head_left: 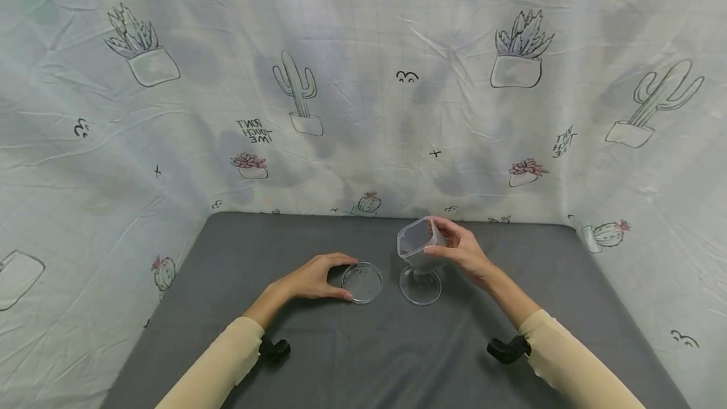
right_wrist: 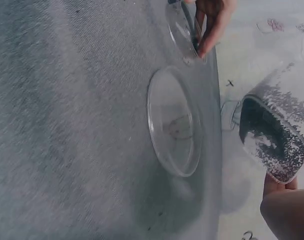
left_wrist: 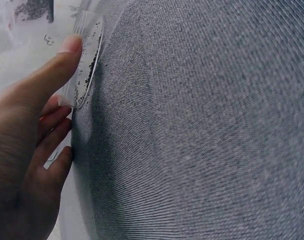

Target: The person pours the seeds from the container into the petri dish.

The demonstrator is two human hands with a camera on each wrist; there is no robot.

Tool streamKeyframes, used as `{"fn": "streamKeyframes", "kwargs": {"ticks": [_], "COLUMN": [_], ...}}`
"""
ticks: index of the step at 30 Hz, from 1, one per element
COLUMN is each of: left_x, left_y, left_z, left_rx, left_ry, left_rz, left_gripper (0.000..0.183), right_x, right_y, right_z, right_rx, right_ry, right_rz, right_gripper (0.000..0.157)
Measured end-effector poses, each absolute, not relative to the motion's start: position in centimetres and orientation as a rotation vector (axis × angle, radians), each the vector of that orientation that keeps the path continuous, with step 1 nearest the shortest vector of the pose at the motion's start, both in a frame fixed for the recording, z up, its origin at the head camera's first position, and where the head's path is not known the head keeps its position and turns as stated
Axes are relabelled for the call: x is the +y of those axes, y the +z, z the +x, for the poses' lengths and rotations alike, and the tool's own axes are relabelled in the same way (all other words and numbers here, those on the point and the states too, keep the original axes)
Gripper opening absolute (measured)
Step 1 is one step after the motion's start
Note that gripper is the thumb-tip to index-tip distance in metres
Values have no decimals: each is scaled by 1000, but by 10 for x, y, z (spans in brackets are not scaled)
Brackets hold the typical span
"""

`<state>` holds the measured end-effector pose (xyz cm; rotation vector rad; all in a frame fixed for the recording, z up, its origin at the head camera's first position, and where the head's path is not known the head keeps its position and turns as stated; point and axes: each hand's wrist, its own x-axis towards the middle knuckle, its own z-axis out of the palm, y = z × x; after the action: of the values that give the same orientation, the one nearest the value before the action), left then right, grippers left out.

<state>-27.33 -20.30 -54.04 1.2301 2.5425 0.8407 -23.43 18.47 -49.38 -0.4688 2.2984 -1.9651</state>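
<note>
My left hand (head_left: 318,278) grips a round clear petri dish (head_left: 362,283) between thumb and fingers, at its left side. Dark specks lie scattered in that dish, plainest in the left wrist view. A clear plastic tub (head_left: 416,243) with cut corners is held by my right hand (head_left: 462,250), its mouth tilted to the left. Dark granules (right_wrist: 264,142) cling inside the tub and gather at its bottom. Below the tub, a second petri dish (right_wrist: 173,120) rests on the cloth, partly covered by the tub in the head view.
Grey cloth covers the table (head_left: 375,358). A pale curtain (head_left: 363,106) printed with cacti and potted plants hangs behind and at both sides. Black wrist mounts (head_left: 275,351) sit beneath both forearms, near the cream sleeves (head_left: 568,352).
</note>
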Motion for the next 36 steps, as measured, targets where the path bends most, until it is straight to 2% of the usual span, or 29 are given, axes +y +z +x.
{"fn": "streamKeyframes", "kwargs": {"ticks": [10,19,36], "left_x": [-201,-205,-204], "left_y": [-541,-548,-543], "left_z": [-275,-276,-273], "left_rx": [2541,2520,2530], "left_ry": [847,918,886], "left_rz": [1239,1366,1226], "left_gripper": [78,79,76], "right_x": [154,136,112], "right_y": [-490,-489,-489], "right_z": [-239,-238,-239], "right_rx": [2451,2575,2752], "right_ry": [-1771,-1623,-1410], "right_rz": [-620,-612,-629], "right_gripper": [74,78,85]}}
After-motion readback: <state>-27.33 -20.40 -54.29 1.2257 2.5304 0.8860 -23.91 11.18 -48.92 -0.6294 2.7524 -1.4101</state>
